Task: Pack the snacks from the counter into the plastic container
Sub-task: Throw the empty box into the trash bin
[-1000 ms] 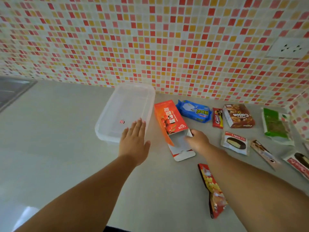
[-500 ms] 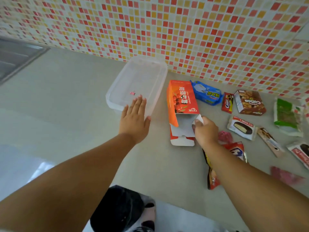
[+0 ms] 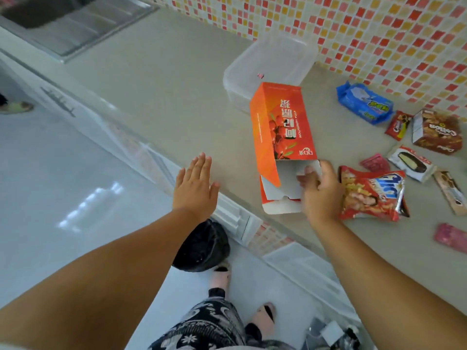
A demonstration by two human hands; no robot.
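A half-second ago my left hand (image 3: 195,184) lay against the near rim of the clear rectangular plastic container (image 3: 271,65); now it has pulled back toward the front edge of the pale grey table (image 3: 161,92), well apart from the container, hovering flat with the fingers (image 3: 202,162) straight, close together and gripping nothing. My right hand (image 3: 319,189) has stayed on the tall orange cardboard carton (image 3: 280,137), fingers clamped on the white flap at its open end, and the carton now looks tilted up off the table, its closed end rising toward the container and overlapping its near corner in the view. I read that as the lift having begun. The container still looks empty apart from a small pink speck on its floor, so packing has barely started. The other snacks lie to the right: a blue biscuit pack (image 3: 365,103), a brown box of chocolate rolls (image 3: 436,131), a small red cookie sachet (image 3: 399,125), a white-wrapped chocolate pie (image 3: 410,164), a red crisp bag (image 3: 370,194) just beside my right hand, and small pink packets (image 3: 375,162). With the left hand off the container, nothing steadies it, so I would bring the carton in gently; held only by a flap, it may swing or slip.
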